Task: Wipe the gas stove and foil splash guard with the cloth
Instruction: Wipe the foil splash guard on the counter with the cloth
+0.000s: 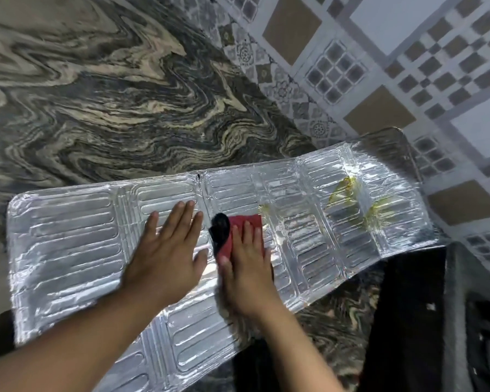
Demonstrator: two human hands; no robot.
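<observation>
The foil splash guard [68, 244] lies flat on the marbled counter, a long embossed silver sheet running from left to upper right. My left hand [167, 250] presses flat on its middle, fingers spread, holding nothing. Right beside it, my right hand [244, 267] lies palm-down on a red and black cloth [238, 222], pressing it onto the foil. Yellow greasy stains [343, 188] mark the right panels of the guard. A dark strip of the gas stove [408, 321] shows at the lower right, partly under the foil's right end.
The swirled grey and beige counter [96, 94] fills the upper left. A patterned tile wall [408, 66] rises at the upper right, close behind the foil's far end. A dark blurred object [481, 335] sits at the right edge.
</observation>
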